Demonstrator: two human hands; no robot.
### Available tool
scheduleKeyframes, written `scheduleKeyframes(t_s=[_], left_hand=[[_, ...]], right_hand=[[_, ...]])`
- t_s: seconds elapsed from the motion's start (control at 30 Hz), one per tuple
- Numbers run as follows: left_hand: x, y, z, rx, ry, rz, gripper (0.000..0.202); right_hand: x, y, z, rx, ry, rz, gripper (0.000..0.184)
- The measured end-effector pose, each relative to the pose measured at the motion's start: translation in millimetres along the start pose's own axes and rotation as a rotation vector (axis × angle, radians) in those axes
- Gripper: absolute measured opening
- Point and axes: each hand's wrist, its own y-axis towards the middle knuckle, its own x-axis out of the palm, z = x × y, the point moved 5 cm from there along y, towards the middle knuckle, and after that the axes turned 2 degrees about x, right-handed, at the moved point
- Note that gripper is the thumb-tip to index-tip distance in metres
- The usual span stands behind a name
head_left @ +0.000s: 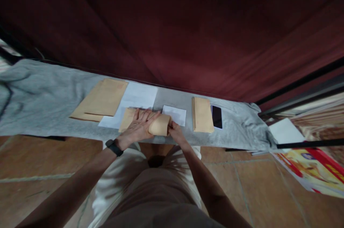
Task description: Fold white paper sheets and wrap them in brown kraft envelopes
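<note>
A brown paper envelope [160,127] lies near the front edge of the cloth-covered table, its right part bent up and curled over to the left. Across its middle, my left hand [139,127] rests flat with the fingers apart, pressing the paper down. My right hand [175,132] is closed on the right end of the envelope, with its fingertips partly hidden behind the curled paper. Just beyond that hand sits a small white sheet [177,115]. A larger white sheet [139,95] extends under the envelope's left part.
Larger brown envelopes [103,99] overlap at the left on the grey cloth [48,91]. To the right are a stack of smaller brown envelopes [203,114] and a phone [217,117]. A dark red curtain [172,34] hangs behind the table. A colourful printed box [314,169] lies at far right.
</note>
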Motion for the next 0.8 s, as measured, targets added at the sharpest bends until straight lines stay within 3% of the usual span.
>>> scheduleKeyframes(t_s=[0.2, 0.33, 0.43, 0.5, 0.57, 0.67, 0.8], left_hand=[[1.2, -1, -7, -0.008, -0.007, -0.047, 0.118], [-5.6, -1, 0, 0.010, 0.034, -0.019, 0.109], [-12.5, 3, 14, 0.035, 0.117, -0.013, 0.101], [-16.9, 6, 24, 0.031, 0.166, -0.027, 0.102], [-21.7, 9, 33, 0.016, 0.198, -0.044, 0.106], [-29.3, 13, 44, 0.012, 0.207, -0.048, 0.107], [-33.1, 17, 55, 0.054, 0.161, -0.050, 0.107]], right_hand=[[2, -5, 2, 0.027, -0.011, 0.009, 0.022], [-11, -15, 0, 0.002, -0.030, 0.063, 0.022], [-30, -26, -4, -0.055, -0.078, 0.191, 0.029], [-47, -38, -12, -0.174, -0.166, 0.381, 0.036], [-57, -47, -17, -0.220, -0.185, 0.460, 0.031], [-60, -48, -16, -0.157, -0.041, 0.345, 0.022], [-47, -42, -11, 0.050, 0.343, 0.010, 0.023]])
